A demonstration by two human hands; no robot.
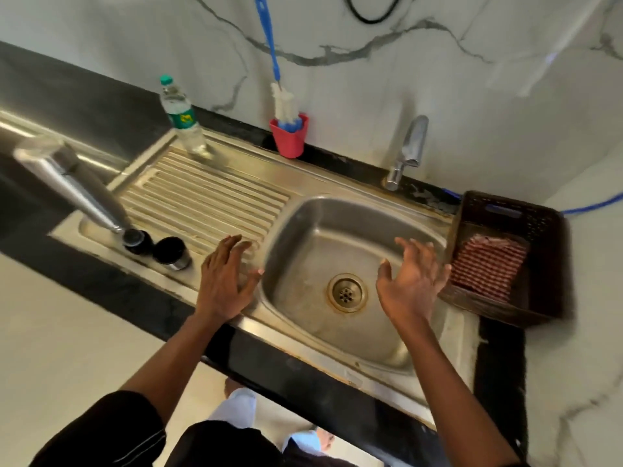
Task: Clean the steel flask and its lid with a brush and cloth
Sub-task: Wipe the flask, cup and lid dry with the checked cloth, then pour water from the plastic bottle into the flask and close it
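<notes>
A tall steel flask (72, 188) stands at the left end of the ribbed drainboard (202, 200), its black neck toward me. Right beside it sits the black lid with a steel rim (171, 252). A blue-handled bottle brush (274, 79) stands in a red cup (290, 138) against the wall. A red-and-white checked cloth (488, 264) lies in a dark brown basket (546, 257) right of the sink. My left hand (226, 278) hovers flat, fingers spread, over the drainboard's near right end. My right hand (409, 281) is held open above the sink basin (303, 298), holding nothing.
A plastic water bottle with a green cap (182, 119) stands at the back of the drainboard. A chrome tap (408, 151) rises behind the basin, and the drain (346, 292) is in its middle. Black counter edges run along the front.
</notes>
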